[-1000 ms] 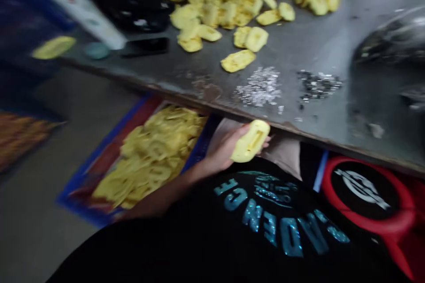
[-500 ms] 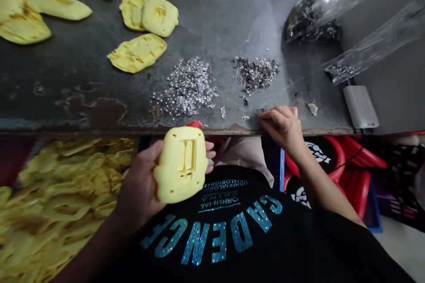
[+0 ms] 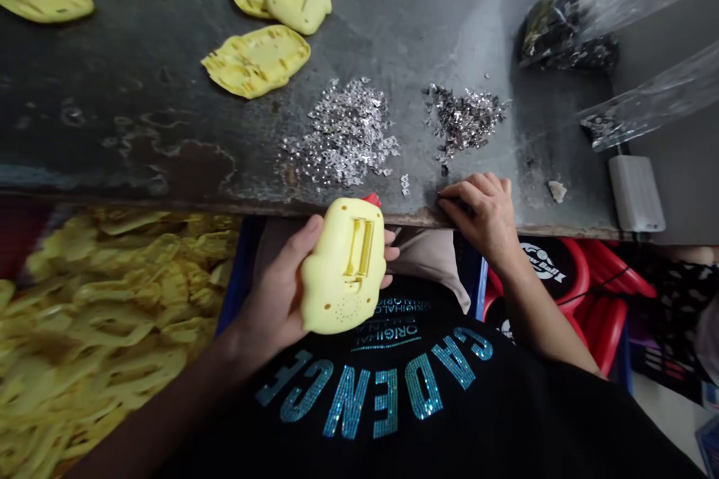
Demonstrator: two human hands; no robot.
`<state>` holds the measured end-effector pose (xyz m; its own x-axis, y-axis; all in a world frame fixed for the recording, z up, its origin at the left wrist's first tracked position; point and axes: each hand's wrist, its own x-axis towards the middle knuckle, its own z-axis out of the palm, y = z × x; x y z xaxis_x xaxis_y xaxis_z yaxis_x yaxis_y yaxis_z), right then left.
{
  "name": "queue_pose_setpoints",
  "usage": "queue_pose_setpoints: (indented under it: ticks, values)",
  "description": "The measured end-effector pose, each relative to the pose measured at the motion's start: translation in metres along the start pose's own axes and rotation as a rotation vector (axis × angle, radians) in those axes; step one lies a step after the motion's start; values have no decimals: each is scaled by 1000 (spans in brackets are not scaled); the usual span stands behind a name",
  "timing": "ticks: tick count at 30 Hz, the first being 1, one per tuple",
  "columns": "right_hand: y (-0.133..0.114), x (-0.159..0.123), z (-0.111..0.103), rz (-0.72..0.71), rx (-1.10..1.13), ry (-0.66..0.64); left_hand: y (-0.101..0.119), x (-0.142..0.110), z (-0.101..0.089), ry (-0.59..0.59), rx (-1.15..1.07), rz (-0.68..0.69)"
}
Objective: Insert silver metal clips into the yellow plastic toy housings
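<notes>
My left hand (image 3: 286, 281) is closed around a yellow plastic toy casing (image 3: 337, 299), its open battery compartment facing up and a red piece (image 3: 371, 200) at its top end. At the table's front edge, my right hand (image 3: 484, 211) rests with thumb and forefinger pinched together at the metal surface. Whatever lies between those fingertips is too small to make out. Just beyond that hand is a pile of dark silvery metal battery contacts (image 3: 469, 120). A larger, brighter pile of contacts (image 3: 351, 135) lies to its left, with a few loose pieces (image 3: 405, 184) in front.
More yellow shells (image 3: 258, 60) lie across the back left of the metal table (image 3: 112, 90). Clear plastic bags of parts (image 3: 567, 30) and a white box (image 3: 637, 193) are at the right. Below the edge are a heap of yellow parts (image 3: 112, 344) and red paddles (image 3: 601, 329).
The view has shifted, so the table's contents appear farther right. The casing has tilted slightly in my left hand. My right fingertips now cover the spot where a loose metal piece lay.
</notes>
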<state>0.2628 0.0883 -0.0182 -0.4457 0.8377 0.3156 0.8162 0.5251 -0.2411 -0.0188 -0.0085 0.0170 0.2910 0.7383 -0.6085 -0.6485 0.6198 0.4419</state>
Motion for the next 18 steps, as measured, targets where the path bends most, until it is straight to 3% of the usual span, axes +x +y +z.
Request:
queue_pose_setpoints:
  ticks: [3,9,13,18]
  values:
    - [-10,0,-11,-54,70,23,-3,2,3,-29,-54,-30]
    - [-48,9,-41,-289,426,3,-11,1,8,-56,-105,-127]
    - [-59,15,-41,-405,508,0,-15,-3,8,-120,-137,-130]
    - [-59,21,-36,-514,485,-14,-17,-10,11,-116,-125,-131]
